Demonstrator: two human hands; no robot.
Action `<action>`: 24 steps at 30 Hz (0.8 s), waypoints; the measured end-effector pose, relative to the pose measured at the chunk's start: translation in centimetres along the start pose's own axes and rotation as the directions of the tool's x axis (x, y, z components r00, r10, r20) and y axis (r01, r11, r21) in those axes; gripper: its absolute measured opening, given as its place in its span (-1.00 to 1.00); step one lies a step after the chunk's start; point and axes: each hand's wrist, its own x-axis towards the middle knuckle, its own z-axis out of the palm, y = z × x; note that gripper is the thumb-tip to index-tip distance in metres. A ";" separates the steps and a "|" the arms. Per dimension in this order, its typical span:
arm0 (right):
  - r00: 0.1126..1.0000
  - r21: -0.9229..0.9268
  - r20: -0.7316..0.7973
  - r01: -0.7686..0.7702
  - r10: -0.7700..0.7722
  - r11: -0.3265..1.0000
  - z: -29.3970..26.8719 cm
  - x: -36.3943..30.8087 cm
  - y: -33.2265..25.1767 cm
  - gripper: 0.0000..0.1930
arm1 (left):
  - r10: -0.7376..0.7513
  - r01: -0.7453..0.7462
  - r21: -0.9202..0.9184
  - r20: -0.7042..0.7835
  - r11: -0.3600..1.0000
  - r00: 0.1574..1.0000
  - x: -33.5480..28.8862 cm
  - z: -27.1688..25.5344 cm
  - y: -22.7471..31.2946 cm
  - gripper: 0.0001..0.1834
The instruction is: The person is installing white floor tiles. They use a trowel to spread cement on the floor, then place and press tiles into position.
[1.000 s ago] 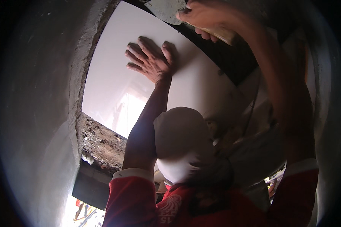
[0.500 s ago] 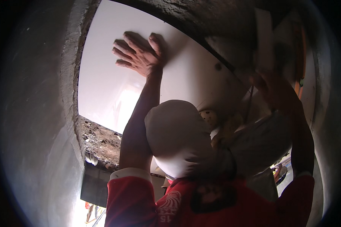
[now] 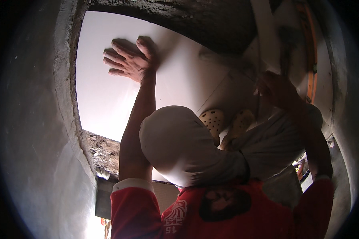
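My left hand [image 3: 131, 63] lies flat, fingers spread, on a large glossy white tile [image 3: 101, 101], over its upper left part. My right hand [image 3: 277, 89] is at the right, in deep shadow, with its fingers curled in. What those fingers hold, if anything, is too dark to make out. A long pale strip [image 3: 266, 36] runs down from the far edge toward the right hand; whether they touch is hard to see. Between the hands are my bent knees in grey trousers [image 3: 173, 137] and perforated beige clogs [image 3: 212, 120], with a thin joint line on the pale floor beside them.
An orange spirit level [image 3: 312, 67] lies along the right side. A rough grey wall [image 3: 36, 131] curves up at the left. Dark wet-looking mortar [image 3: 211, 24] borders the tile's far edge, and rough rubble-like ground [image 3: 101, 151] shows at its near left corner.
The view has shifted, so the tile and left hand sit further left and slightly lower. The left hand stays spread on the tile. The right hand remains curled, and both clogs now show more fully.
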 end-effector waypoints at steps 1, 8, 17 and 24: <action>0.997 -0.171 0.056 0.056 -0.047 0.984 0.2 -0.2 0.9 -0.63 | -0.007 0.007 0.008 0.002 1.000 1.000 0.0 0.0 0.0 0.18; 0.944 0.186 -0.324 0.005 0.057 0.983 -3.5 4.2 -1.3 -0.58 | 0.010 -0.010 -0.006 -0.018 1.000 1.000 0.0 -0.2 0.1 0.19; 0.970 0.375 0.053 -0.240 0.238 0.895 -7.1 10.5 -5.9 -0.67 | 0.015 -0.015 0.004 -0.015 1.000 1.000 0.2 -0.2 0.0 0.17; 0.973 0.209 0.029 -0.229 0.228 0.951 -9.1 6.4 -6.2 -0.68 | 0.004 -0.004 0.008 -0.016 1.000 1.000 0.1 0.0 0.0 0.17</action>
